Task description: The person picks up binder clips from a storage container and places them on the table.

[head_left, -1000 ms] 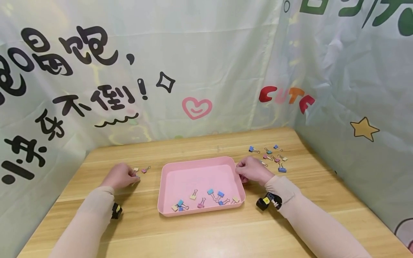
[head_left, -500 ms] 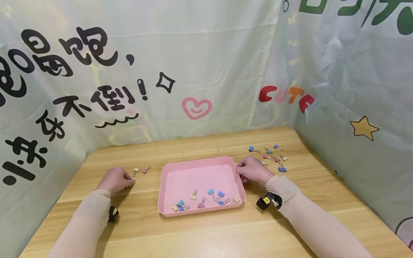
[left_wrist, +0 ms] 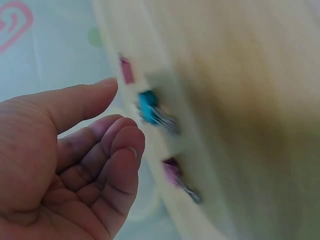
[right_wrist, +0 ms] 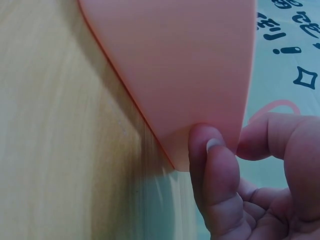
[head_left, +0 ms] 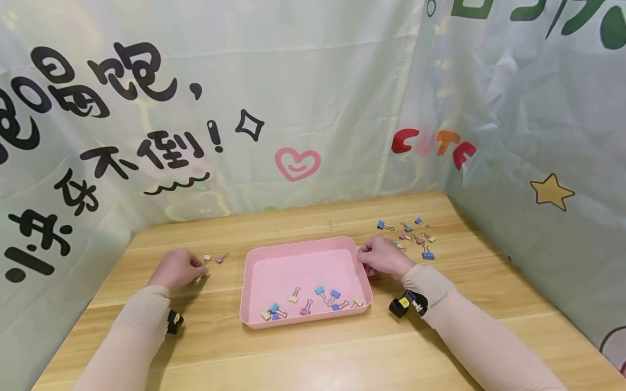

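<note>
My left hand [head_left: 178, 269] is low over the left side of the table. A small clip [head_left: 199, 278], partly hidden, shows at its fingertips in the head view. In the left wrist view the thumb and bent fingers stand apart with nothing between them. Just past them lie a teal binder clip [left_wrist: 149, 106] and a pink binder clip [left_wrist: 172, 172], both blurred. Beyond the hand are a cream binder clip [head_left: 207, 257] and another pink one [head_left: 220, 260]. Thumb and fingers of my right hand [head_left: 383, 257] pinch the right wall of the pink tray [head_left: 303, 259].
Several coloured binder clips [head_left: 305, 308] lie along the near side inside the tray. More clips [head_left: 427, 253] are scattered behind the right hand. A printed curtain [head_left: 342, 108] borders the wooden table [head_left: 313, 358] at the back and sides.
My left hand first drew back a little to the left, uncovering the cream clip, then shifted slightly right again. A clip now shows under its fingertips. The right hand and tray stay put.
</note>
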A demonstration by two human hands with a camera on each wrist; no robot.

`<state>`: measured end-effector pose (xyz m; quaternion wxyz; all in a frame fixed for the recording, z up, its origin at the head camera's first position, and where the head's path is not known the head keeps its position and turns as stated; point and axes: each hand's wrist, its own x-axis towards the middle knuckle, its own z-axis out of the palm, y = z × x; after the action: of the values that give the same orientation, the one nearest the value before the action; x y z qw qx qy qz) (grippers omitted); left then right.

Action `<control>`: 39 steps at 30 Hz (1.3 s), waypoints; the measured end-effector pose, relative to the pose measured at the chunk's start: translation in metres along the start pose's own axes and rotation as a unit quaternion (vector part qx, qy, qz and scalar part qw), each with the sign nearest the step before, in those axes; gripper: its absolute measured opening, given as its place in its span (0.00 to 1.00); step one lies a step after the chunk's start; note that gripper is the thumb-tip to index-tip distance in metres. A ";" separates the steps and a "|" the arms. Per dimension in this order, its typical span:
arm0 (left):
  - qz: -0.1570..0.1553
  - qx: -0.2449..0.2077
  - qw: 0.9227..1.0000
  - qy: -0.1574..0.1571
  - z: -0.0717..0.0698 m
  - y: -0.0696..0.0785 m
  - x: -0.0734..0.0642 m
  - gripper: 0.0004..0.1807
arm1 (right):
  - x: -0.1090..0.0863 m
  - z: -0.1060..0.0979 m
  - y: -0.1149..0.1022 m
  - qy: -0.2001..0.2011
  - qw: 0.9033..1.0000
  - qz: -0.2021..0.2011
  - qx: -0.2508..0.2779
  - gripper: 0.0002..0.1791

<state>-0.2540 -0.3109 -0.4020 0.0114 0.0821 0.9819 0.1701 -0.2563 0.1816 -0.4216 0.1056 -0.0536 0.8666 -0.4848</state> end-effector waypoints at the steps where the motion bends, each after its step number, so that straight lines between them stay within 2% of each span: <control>1: 0.003 0.000 1.000 0.002 -0.002 0.004 0.001 0.10 | 0.000 0.000 0.000 0.000 1.000 0.000 -0.001 0.05; 9: 0.023 -0.014 1.000 0.004 -0.009 0.039 0.011 0.14 | 0.000 -0.001 0.000 -0.002 1.000 0.001 0.003 0.06; 17: 0.071 -0.023 0.997 0.009 -0.010 0.075 0.020 0.17 | -0.002 0.001 -0.002 0.003 1.000 0.001 -0.005 0.06; 25: 0.112 -0.011 0.994 0.006 -0.004 0.113 0.029 0.15 | -0.004 0.001 -0.003 0.003 1.000 -0.001 -0.002 0.05; 32: 0.124 -0.012 0.992 -0.008 0.005 0.150 0.033 0.13 | -0.005 0.001 -0.005 0.003 1.000 0.001 -0.001 0.05; 39: 0.151 -0.022 0.987 -0.044 0.022 0.187 0.034 0.15 | -0.004 0.000 -0.005 0.003 1.000 0.004 -0.002 0.05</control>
<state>-0.2570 -0.1241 -0.3595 0.0303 0.2369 0.9528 0.1875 -0.2526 0.1796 -0.4172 0.1043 -0.0488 0.8683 -0.4825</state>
